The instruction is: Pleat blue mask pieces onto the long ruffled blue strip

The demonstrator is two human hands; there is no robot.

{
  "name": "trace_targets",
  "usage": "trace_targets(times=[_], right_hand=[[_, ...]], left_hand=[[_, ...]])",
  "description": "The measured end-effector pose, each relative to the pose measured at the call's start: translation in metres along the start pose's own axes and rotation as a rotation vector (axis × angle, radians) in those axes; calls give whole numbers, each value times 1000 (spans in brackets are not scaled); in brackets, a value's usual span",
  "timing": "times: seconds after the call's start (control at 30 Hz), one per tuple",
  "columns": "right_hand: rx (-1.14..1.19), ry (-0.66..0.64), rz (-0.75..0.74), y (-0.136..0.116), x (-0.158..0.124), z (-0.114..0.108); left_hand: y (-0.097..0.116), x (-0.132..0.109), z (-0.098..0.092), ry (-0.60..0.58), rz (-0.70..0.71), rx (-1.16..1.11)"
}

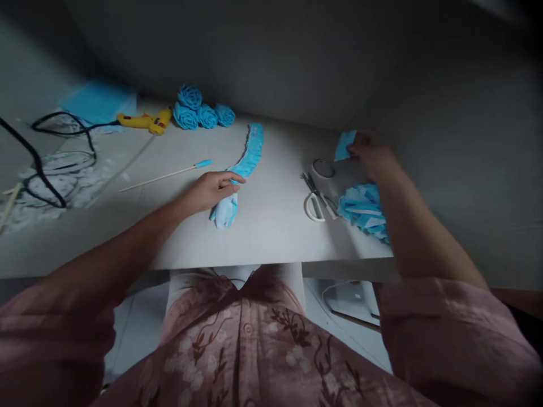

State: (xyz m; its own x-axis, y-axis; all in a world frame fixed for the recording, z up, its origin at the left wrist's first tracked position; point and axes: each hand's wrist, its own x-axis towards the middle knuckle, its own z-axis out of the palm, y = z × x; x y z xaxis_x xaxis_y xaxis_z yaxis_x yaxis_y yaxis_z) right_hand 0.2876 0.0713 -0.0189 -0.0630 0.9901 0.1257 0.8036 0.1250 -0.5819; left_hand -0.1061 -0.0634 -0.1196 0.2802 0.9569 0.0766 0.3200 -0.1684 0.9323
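A ruffled blue crepe-paper strip (pixel 253 148) curves across the table, its lower end folded loosely with the pale side showing. My left hand (pixel 214 189) lies over the strip's lower part, thumb and forefinger closed about it. At the far right, my right hand (pixel 371 151) pinches a small blue paper piece (pixel 345 144); some fingers are blurred. Below that hand sits a heap of blue paper pieces (pixel 363 208), partly behind my forearm. White-handled scissors (pixel 314 204) lie beside the heap, with a roll of clear tape (pixel 323 168) just above.
Several blue paper roses (pixel 207 116) stand along the wall. Left of them rests a yellow glue gun (pixel 146 121) with a black cord, near blue sheets (pixel 99 102). A blue-tipped stick (pixel 165 176) lies left of the strip. White scraps (pixel 80 186) cover the table's left side.
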Motion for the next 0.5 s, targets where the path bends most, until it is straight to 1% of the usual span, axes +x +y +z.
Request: trace_targets(times=[0.03, 0.07, 0.1, 0.13, 0.17, 0.23, 0.3, 0.37, 0.4, 0.5], right_hand=[[61, -34, -9, -10, -8, 6], [144, -94, -45, -21, -20, 13], [316, -202, -59, -32, -33, 23], [443, -338, -74, -41, -48, 36], [506, -477, -77, -49, -62, 50], [561, -651, -94, -59, -85, 80], [617, -796, -141, -62, -98, 107], [613, -869, -199, -62, -100, 126], [585, -888, -227, -61, -98, 131], [494, -851, -283, -61, -89, 133]], left_hand=[[-1, 1, 0, 1, -6, -22], [-1, 1, -1, 2, -13, -41], [-1, 2, -1, 2, -20, -58], [-1, 2, -1, 4, -28, -70], [0, 2, -2, 9, -35, -79], [2, 2, -3, 24, -41, -80], [4, 1, -3, 34, -42, -71], [3, 2, -4, 24, -46, -58], [3, 2, -4, 15, -49, -53], [2, 1, -3, -1, -50, -40]])
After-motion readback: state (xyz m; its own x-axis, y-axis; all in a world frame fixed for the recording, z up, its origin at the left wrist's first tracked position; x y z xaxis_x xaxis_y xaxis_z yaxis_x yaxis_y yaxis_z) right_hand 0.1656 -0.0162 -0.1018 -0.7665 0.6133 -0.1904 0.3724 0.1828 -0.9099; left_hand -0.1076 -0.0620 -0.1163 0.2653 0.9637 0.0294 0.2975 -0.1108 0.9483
